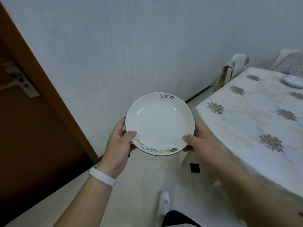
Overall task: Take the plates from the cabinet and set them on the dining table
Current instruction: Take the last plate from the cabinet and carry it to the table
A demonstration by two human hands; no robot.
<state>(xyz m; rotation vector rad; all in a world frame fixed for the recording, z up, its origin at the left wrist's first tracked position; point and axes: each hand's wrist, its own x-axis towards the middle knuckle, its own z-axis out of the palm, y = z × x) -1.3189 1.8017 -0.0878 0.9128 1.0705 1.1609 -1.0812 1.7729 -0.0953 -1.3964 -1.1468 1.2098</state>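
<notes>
The left hand (118, 145) and right hand (201, 145) each grip the white plate (159, 123) by its near rim, thumbs on top. It is held level above the floor, beside the bench (246, 122) corner. Another plate (293, 81) rests on the bench's far side.

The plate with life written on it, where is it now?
The plate is centre of the head view, gripped between left hand and right hand, just left of the dining table.

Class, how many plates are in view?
2. The left hand and right hand grip the "life" plate; a white plate sits on the dining table, far right. More may be offscreen.
</notes>
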